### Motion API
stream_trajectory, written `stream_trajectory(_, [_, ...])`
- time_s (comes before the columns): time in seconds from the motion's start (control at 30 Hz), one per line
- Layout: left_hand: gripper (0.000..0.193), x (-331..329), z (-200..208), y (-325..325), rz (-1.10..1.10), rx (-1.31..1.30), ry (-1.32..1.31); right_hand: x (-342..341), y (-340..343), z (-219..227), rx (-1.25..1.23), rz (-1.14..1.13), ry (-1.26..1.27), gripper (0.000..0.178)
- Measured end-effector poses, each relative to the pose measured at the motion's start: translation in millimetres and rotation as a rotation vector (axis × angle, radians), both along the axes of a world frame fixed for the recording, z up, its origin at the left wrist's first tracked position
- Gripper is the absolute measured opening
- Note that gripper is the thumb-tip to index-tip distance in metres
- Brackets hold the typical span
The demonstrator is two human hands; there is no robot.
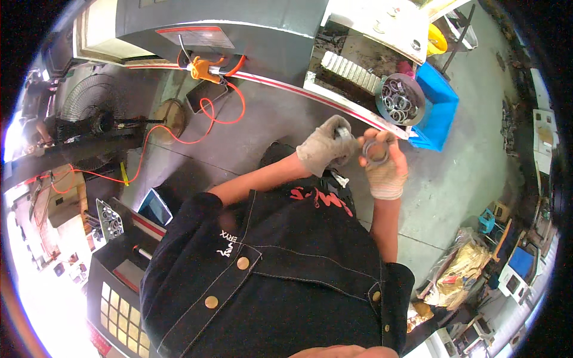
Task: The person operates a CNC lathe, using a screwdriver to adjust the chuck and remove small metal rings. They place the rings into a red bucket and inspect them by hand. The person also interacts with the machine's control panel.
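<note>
In front of my chest both hands are raised close together. My left hand (325, 146), in a grey-white work glove, has its fingers curled round a small shiny metal piece (342, 133); most of it is hidden, so its exact kind cannot be told. Just to the right, my right hand (388, 172) wears a glove with bare fingertips and pinches a dark metal ring (375, 151) by its rim. The ring's opening faces up toward me. Beyond my right hand stands a round metal pan (382, 106) with several similar rings (399, 100) in it.
A blue plastic crate (446, 110) sits beside the pan at the machine's corner. Behind are a row of pale blocks (351, 71) and a yellow bucket (437, 39). An orange air gun (206, 69) hangs left on a red hose (222, 121), near a large fan (98, 116).
</note>
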State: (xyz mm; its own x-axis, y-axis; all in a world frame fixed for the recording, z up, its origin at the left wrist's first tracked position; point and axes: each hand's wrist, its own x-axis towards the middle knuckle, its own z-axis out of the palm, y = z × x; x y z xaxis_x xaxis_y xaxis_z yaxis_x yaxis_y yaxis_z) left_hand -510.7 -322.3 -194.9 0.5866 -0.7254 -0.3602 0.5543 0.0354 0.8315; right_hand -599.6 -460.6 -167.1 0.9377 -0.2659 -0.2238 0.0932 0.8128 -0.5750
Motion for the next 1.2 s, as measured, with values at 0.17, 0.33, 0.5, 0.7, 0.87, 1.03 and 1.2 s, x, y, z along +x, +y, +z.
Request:
stream_trajectory(0.17, [0.014,6,-6,-10,0.064,-0.081,-0.223,-3,27,14,-0.812,0.062,0.36,0.036])
stream_trajectory(0.33, [0.021,4,3,-16,0.048,0.226,-0.936,9,23,5,-1.326,-0.158,0.41,0.021])
stream_trajectory(0.5, [0.025,34,24,-21,-0.327,0.677,-1.192,15,21,3,-1.534,-0.201,0.425,0.02])
stream_trajectory(0.7, [0.018,67,26,-37,-0.31,0.403,-1.416,25,22,5,-0.969,-0.214,0.465,0.028])
stream_trajectory(0.87, [0.019,45,16,-63,-0.088,-0.086,-0.259,35,17,-11,-0.965,-0.502,0.26,0.03])
stream_trajectory(1.03, [0.02,42,8,-52,-0.201,0.387,-0.865,27,3,-30,-1.226,-0.4,0.261,0.032])
stream_trajectory(1.2, [0.032,52,35,-49,-0.515,0.766,-1.175,21,-11,-34,-1.383,-0.271,0.328,0.028])
